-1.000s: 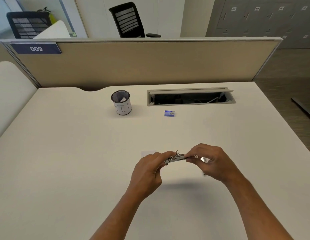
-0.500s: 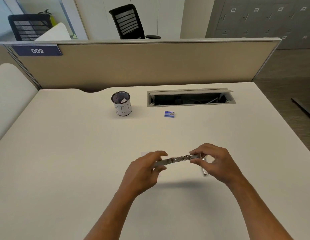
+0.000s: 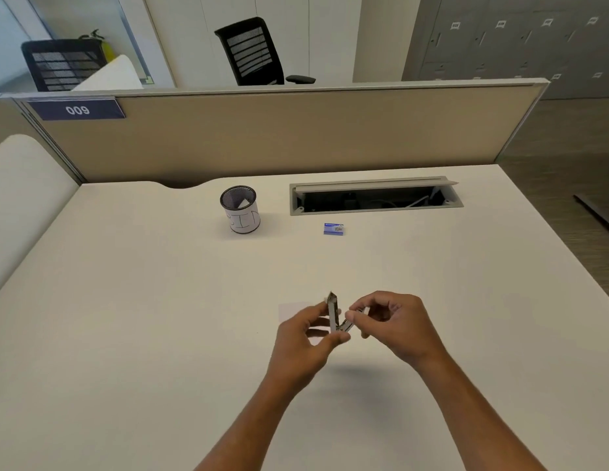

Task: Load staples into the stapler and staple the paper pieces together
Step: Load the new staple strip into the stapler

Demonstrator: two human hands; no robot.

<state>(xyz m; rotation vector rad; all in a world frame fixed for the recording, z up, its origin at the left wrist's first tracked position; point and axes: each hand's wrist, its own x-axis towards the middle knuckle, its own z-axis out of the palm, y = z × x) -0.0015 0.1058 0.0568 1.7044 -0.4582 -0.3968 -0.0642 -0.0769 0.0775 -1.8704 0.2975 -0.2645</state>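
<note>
Above the desk [image 3: 126, 334], the left hand [image 3: 303, 345] pinches a small metal stapler [image 3: 335, 317] between thumb and fingers. The stapler is swung open in a V, one arm pointing up. The right hand [image 3: 394, 322] pinches its other arm with curled fingers. Paper pieces [image 3: 292, 309] lie just behind the left hand. A staple box [image 3: 334, 229] sits well beyond, near a mesh cup [image 3: 241, 210].

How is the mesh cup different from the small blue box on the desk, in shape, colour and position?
The mesh cup is round, tall and upright; the blue box is flat and rectangular. The cup is black mesh wrapped in white paper with handwriting; the box is blue with printing too small to read. The cup stands left of the cable tray; the box lies just in front of it. Both rest on the desk, untouched by either hand.
</note>
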